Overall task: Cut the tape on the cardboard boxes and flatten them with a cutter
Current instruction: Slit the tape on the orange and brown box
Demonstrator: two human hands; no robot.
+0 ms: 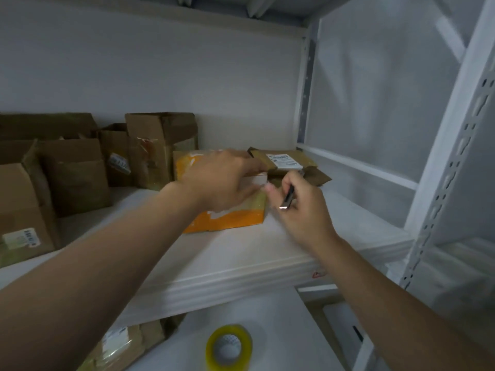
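Note:
An orange and white cardboard box (230,220) lies on the white shelf (241,253). My left hand (222,178) rests on top of it, fingers spread over its upper right edge and thumb down the box's front face. My right hand (297,207) is just right of the box and grips a slim metal cutter (288,197), which points toward the box's right corner. Behind the box lies a flattened brown carton (284,160) with a white label.
Several brown cardboard boxes (69,170) stand at the back left of the shelf. A roll of yellow tape (229,346) lies on the lower shelf, beside a labelled carton (120,344). A perforated white upright (442,183) frames the right side.

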